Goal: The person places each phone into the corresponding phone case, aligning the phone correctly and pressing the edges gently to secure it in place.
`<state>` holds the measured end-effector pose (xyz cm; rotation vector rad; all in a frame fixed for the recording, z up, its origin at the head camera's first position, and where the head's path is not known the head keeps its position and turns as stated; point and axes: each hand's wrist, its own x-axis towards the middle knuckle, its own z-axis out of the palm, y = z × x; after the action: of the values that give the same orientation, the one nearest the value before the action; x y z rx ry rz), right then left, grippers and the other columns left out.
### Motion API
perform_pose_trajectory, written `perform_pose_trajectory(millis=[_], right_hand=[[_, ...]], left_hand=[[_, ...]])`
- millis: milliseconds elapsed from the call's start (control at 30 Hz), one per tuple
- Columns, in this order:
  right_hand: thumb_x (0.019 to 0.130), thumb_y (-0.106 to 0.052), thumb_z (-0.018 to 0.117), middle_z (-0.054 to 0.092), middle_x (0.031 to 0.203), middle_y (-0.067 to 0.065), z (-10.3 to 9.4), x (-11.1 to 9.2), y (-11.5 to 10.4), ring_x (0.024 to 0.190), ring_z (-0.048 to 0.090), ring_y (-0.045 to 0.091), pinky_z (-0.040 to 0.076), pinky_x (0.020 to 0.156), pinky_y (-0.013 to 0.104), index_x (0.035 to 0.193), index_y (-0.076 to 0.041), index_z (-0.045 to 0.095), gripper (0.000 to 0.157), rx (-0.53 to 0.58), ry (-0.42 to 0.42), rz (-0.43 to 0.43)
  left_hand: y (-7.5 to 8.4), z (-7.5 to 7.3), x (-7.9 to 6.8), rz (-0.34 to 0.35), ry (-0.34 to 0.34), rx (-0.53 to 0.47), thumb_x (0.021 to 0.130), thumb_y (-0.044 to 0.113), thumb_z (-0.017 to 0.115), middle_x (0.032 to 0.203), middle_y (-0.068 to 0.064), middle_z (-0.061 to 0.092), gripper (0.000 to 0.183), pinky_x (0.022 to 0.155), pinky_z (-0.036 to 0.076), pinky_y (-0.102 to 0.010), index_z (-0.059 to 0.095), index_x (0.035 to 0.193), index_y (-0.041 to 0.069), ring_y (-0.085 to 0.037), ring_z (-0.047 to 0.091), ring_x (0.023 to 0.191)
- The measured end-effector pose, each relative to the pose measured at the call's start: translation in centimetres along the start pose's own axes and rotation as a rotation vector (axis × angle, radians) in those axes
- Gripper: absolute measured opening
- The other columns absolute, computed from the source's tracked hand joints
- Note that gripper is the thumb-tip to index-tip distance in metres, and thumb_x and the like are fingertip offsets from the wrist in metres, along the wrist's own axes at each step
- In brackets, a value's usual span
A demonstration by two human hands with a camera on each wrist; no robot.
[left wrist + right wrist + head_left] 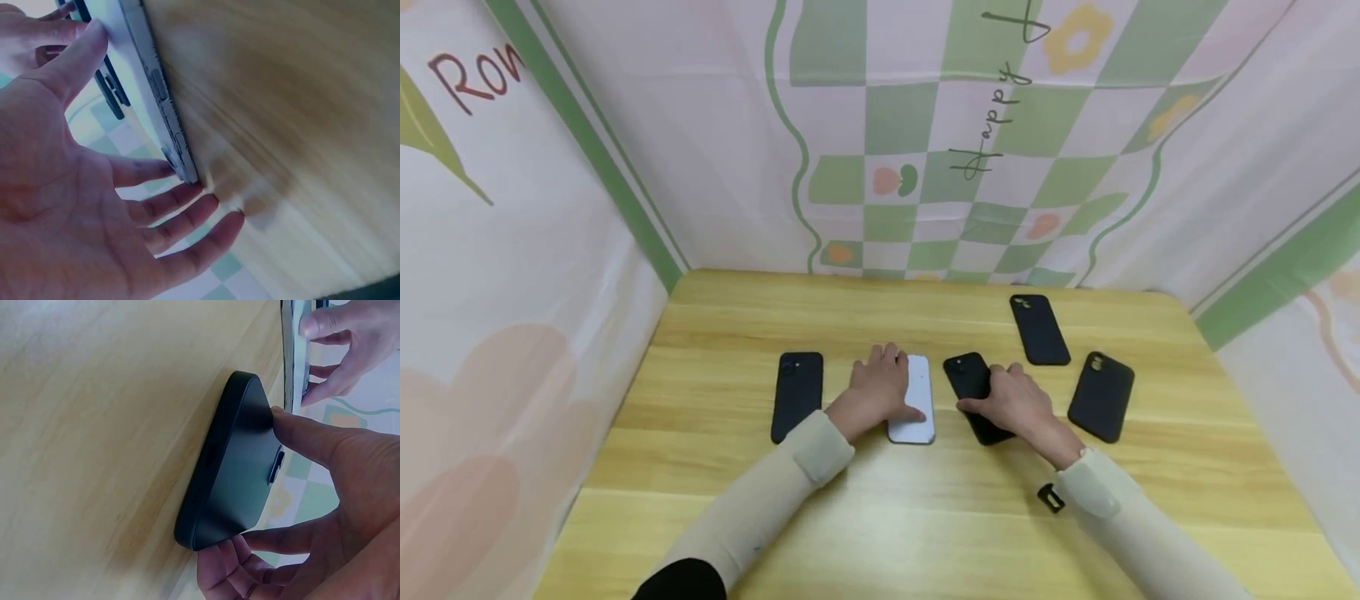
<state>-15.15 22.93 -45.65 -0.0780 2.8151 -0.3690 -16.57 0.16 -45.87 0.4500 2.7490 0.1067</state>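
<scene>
My left hand [882, 387] spreads over a white phone [922, 400], which lies flat on the wooden table. In the left wrist view its thumb [94, 40] overlaps the white face, and the straight fingers reach the phone's far end. My right hand [1011, 402] grips a black phone [240, 469] across its width, thumb at one long edge and curled fingers at the other. This phone lies slantwise, its camera end away from me. Another black phone [797, 396] lies left of my left hand.
Two black phone cases lie to the right, one farther back [1041, 333] and one nearer case [1102, 397]; wood shows through their camera cutouts. A small black buckle-like piece [1051, 497] is beside my right cuff. Printed cloth [730, 167] surrounds the table [880, 517].
</scene>
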Motion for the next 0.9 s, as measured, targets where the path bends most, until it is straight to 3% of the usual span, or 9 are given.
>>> perform_pose_trajectory(millis=[200,267,400,500,733,900], right_hand=[[0.089,-0.055,0.081,0.057,0.119,0.036,0.1,-0.1,0.0,0.08,0.058,0.031,0.05,0.059,0.041,0.138,0.014,0.055,0.088,0.006,0.004,0.0],[0.089,-0.056,0.081,0.057,0.119,0.035,0.1,-0.1,0.0,0.08,0.058,0.031,0.05,0.059,0.041,0.139,0.013,0.055,0.088,0.007,0.003,0.001],[0.09,-0.055,0.08,0.057,0.118,0.034,0.1,-0.2,0.1,0.08,0.059,0.031,0.051,0.06,0.042,0.139,0.014,0.055,0.088,0.001,0.005,0.001],[0.09,-0.055,0.08,0.057,0.117,0.035,0.2,-0.2,0.1,0.079,0.059,0.031,0.052,0.06,0.044,0.138,0.015,0.054,0.088,-0.002,0.01,-0.005],[0.09,-0.056,0.08,0.057,0.118,0.034,0.2,-0.3,0.1,0.079,0.059,0.031,0.051,0.059,0.043,0.139,0.013,0.055,0.088,-0.004,0.014,-0.001],[0.089,-0.056,0.081,0.057,0.118,0.035,0.1,-0.3,0.0,0.08,0.059,0.032,0.051,0.059,0.043,0.14,0.013,0.054,0.09,0.0,0.019,-0.001]], left_hand=[[-0.5,-0.4,-0.6,-0.014,-0.03,-0.038,0.083,0.066,0.082,0.164,-0.017,0.035,0.117,0.106,0.052,-0.051,0.028,0.165,0.001,-0.031,0.038,0.146],[-0.4,-0.4,-0.8,-0.044,-0.021,-0.037,0.083,0.071,0.079,0.161,-0.019,0.038,0.115,0.102,0.054,-0.052,0.035,0.161,-0.002,-0.031,0.04,0.144],[0.2,-0.2,-1.2,-0.14,-0.002,-0.037,0.086,0.086,0.06,0.151,-0.021,0.045,0.109,0.092,0.057,-0.052,0.055,0.147,-0.004,-0.031,0.048,0.133],[0.7,-0.1,-1.3,-0.199,0.007,-0.036,0.086,0.092,0.049,0.146,-0.02,0.047,0.111,0.086,0.056,-0.051,0.059,0.143,-0.003,-0.032,0.05,0.126],[1.4,0.4,-1.2,-0.218,0.036,0.011,0.079,0.091,0.063,0.142,-0.019,0.049,0.115,0.083,0.055,-0.049,0.053,0.145,-0.002,-0.033,0.05,0.125],[1.2,0.1,-1.0,-0.182,0.014,-0.007,0.083,0.08,0.071,0.141,-0.019,0.047,0.093,0.082,0.055,-0.051,0.066,0.133,0.001,-0.033,0.048,0.122]])
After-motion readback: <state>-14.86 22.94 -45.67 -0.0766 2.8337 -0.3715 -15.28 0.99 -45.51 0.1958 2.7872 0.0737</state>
